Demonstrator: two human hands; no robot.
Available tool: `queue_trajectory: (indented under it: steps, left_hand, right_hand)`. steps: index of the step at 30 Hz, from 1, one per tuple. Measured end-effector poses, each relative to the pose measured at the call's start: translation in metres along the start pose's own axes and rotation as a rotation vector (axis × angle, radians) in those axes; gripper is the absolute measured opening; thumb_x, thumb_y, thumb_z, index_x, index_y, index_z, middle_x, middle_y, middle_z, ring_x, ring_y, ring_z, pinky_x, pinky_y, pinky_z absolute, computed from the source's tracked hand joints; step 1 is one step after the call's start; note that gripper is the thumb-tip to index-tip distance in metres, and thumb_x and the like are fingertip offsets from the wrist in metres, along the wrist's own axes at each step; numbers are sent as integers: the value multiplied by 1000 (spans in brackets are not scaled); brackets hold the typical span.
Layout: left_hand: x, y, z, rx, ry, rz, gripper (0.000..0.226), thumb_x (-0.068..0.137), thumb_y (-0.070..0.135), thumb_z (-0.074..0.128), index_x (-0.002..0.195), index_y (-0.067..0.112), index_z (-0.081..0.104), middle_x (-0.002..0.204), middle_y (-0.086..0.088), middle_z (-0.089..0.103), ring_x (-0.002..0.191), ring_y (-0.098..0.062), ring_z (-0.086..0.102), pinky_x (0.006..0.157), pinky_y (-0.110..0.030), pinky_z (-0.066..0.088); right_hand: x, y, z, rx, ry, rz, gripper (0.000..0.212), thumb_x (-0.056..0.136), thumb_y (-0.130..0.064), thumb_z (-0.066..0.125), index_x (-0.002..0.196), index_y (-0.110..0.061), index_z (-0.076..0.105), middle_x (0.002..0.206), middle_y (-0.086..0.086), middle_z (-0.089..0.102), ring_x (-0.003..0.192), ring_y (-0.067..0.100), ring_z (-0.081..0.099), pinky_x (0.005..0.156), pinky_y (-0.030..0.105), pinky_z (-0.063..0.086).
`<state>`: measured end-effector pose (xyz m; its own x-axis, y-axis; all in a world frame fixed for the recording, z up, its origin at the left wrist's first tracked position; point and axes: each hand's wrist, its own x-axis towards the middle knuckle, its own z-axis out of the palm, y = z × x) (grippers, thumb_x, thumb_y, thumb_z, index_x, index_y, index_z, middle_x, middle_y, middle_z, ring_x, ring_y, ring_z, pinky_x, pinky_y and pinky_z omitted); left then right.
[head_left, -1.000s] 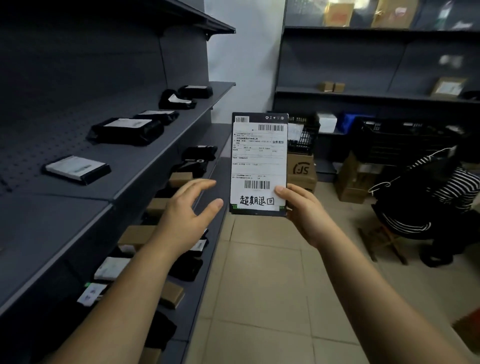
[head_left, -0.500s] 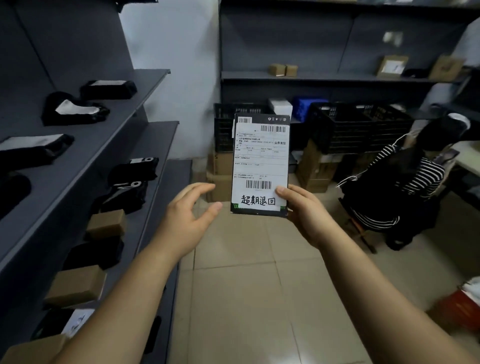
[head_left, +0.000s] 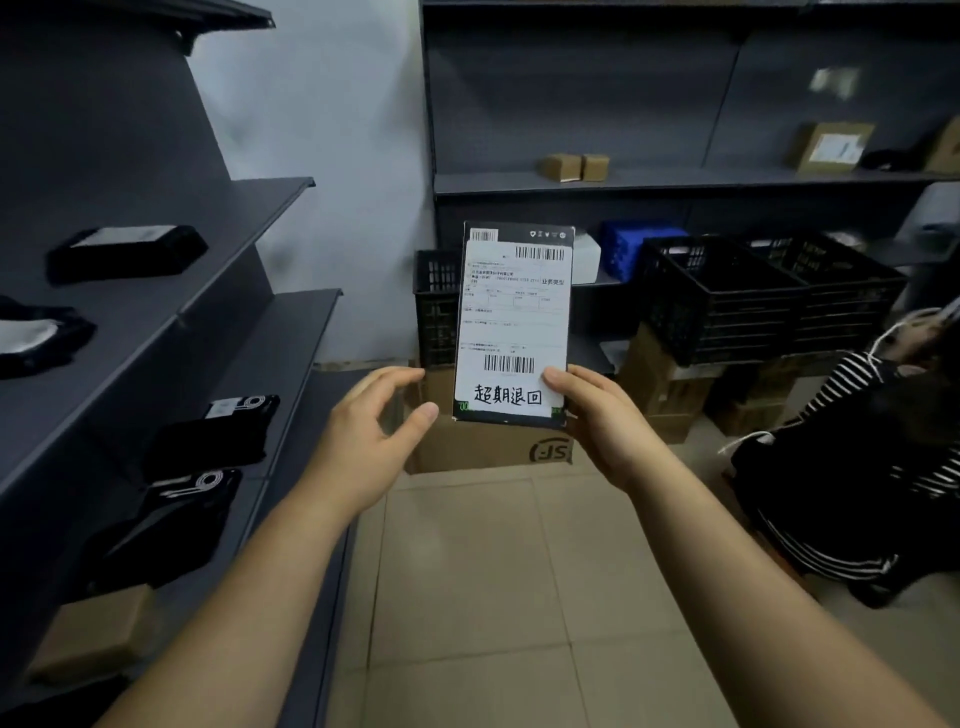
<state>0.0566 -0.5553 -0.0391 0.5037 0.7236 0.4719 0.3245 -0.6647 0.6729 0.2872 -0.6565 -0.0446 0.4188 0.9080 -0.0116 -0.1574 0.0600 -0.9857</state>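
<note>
Head view. You held a flat black package (head_left: 514, 322) upright at mid-frame, and a white shipping label (head_left: 511, 332) covered nearly all of its face. The label carried one barcode at the top and one lower down. The printed text "业务类型" stood at its right edge, and the other print was too small to read. Handwritten across the bottom were the characters "超期退回".

Behind the package a cardboard box (head_left: 483, 447) stood on the tiled floor (head_left: 467, 597), with a courier mark at its lower right that appeared to be "SF" upside down. Black crates (head_left: 727, 301) were stacked to its right on more cartons. A person in a striped top (head_left: 857, 467) sat low at the right edge. Dark shelving (head_left: 156, 312) on your left held black parcels (head_left: 124, 252).

Your right grip (head_left: 597, 415) pinched the package at its lower right corner, with the thumb on the label and the fingers behind. Your left grip (head_left: 363, 447) held nothing, its fingers loosely curved, just beside the lower left corner and not touching it.
</note>
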Motion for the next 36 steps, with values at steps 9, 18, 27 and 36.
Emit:
queue_trajectory:
  steps: [9,18,27,36]
  left_hand:
    - [195,-127,61,-30,-32,-23,34,89,28,66,123,25,62,124,17,56,113,9,48,101,-14,37]
    - [398,-212,133,-107,-183,-23,32,92,28,63,123,31,58,118,32,48,108,19,44,91,-1,28]
    - [541,-292,235,-76,-228,-122,36,93,31,61,128,28,57,122,24,48,111,4,45,97,-19,36]
    - [687,-356,326,17,-236,-214,36,94,30,59,129,24,58,121,21,49,114,1,46,99,-23,38]
  right_hand:
    - [223,32,-13,-57,16,43,34,92,-26,64,118,-4,65,116,12,72,115,34,64,106,51,45]
    - [417,38,-53,-112,122,116,48,79,-40,69,114,-7,67,113,8,73,116,39,60,108,57,37]
    - [607,71,-126,-122,137,191,24,92,-32,65,109,-16,71,111,5,74,111,33,65,104,49,44]
    - [795,92,-220,-145,153,345,29,89,-36,68,109,-15,70,106,2,75,100,24,71,97,46,51]
